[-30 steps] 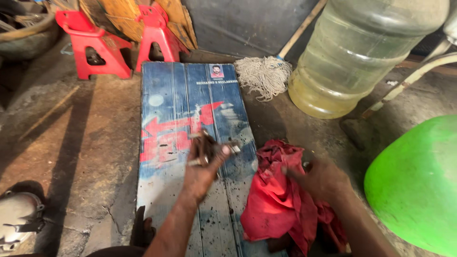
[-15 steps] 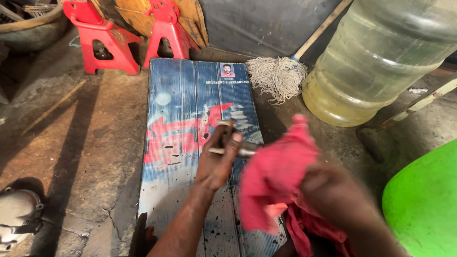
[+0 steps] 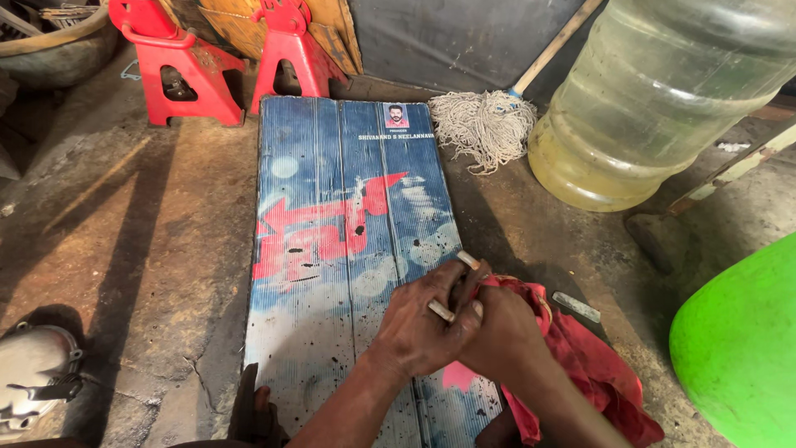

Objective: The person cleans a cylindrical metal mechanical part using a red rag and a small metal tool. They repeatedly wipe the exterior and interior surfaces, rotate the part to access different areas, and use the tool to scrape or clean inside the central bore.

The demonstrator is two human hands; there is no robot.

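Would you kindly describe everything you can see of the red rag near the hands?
The red rag is a crumpled, worn-looking cloth, bright red with a paler pink patch near its lower left. It lies bunched partly on the printed blue board and partly on the dirty floor. The right hand grips its upper end, pressing it against small metal parts held by the left hand. Its lower end trails toward the frame's bottom edge.

Stained concrete floor (image 3: 124, 232), red jack stands (image 3: 178, 70), water jug (image 3: 663, 91).

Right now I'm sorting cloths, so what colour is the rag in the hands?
Red, a plain rag, seen in the head view.
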